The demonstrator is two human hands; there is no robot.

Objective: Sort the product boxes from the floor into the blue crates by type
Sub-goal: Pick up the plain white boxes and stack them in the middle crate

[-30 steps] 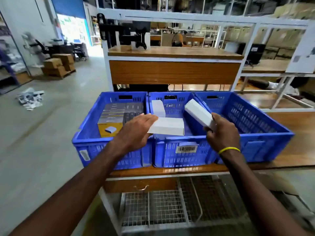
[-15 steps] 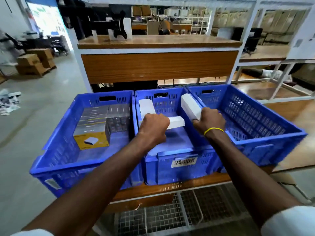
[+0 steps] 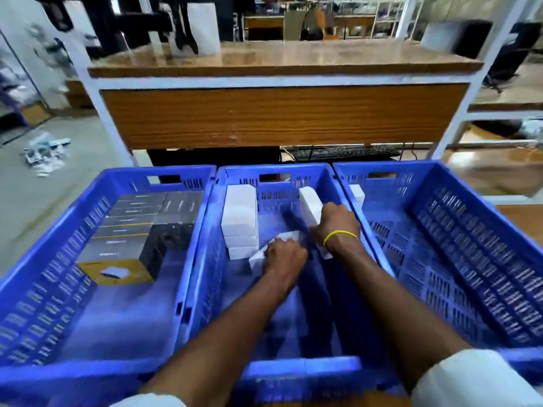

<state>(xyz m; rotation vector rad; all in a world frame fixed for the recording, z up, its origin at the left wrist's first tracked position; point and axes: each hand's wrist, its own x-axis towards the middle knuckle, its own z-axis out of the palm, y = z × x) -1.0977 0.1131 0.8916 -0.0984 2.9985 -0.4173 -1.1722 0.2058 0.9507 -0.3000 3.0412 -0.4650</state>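
White boxes (image 3: 239,212): likely light, stiff card, smooth; take across the long sides.
Left hand (image 3: 283,257): fingers grip low box (image 3: 258,259) in middle crate (image 3: 279,171).
Right hand (image 3: 335,224): fingers grip tilted box (image 3: 310,205).

Both hands have dropped from rim height into the middle crate (image 3: 305,367). The left hand (image 3: 283,258) now holds its flat white box (image 3: 258,258) low, just beside the white stack (image 3: 239,218). The right hand (image 3: 335,223) has carried the second white box (image 3: 310,205) down near the right wall.
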